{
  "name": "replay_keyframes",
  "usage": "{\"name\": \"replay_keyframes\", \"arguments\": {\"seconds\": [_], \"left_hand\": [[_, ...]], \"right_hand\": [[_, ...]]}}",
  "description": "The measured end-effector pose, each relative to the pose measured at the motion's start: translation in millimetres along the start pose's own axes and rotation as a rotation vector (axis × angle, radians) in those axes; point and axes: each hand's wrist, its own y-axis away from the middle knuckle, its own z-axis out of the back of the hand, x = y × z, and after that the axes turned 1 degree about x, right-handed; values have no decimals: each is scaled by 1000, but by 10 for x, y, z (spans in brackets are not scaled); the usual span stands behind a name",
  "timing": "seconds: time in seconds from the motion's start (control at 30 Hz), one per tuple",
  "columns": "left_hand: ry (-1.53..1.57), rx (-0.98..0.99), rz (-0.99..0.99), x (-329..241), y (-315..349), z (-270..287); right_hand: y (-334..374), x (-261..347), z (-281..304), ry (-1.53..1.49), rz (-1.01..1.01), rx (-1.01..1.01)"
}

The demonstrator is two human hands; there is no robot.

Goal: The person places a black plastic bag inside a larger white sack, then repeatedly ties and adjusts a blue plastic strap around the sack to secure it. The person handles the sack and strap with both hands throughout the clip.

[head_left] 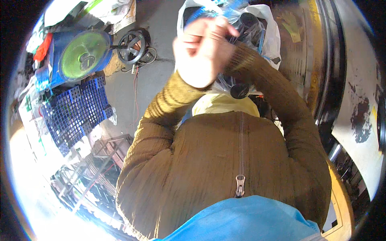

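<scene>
Blue cloth [241, 219] nearest, at the lower edge; beyond it, brown jacket [209, 152] with a metal zip pull [240, 185]. Left hand [199, 60] and right hand [223, 40] overlap above a white bag [274, 38], both blurred; cannot tell whether either is clenched, released or grasping anything. Bag sits ahead of the chest, mouth spread, clear wrap [257, 36] and a black round piece [249, 19] in it; second black piece [240, 91] near its closer edge. Yellow cloth [225, 105] between bag and jacket. Lettering: dark marks on a yellow strip [315, 80] at right, too blurred to read. Yellow glove [291, 26] right of bag. Off left: green fan [80, 52], blue grid panel [76, 110], grey floor [116, 92].
</scene>
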Motion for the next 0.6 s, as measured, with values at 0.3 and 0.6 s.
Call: {"name": "replay_keyframes", "arguments": {"seconds": [0.3,0.6], "left_hand": [[4,-17,12,40,-55,-84],[-124,117,186,335,235,-538]], "right_hand": [[1596,-95,-332,-91,-393,-321],[1584,-118,-423,-99,-393,-476]]}}
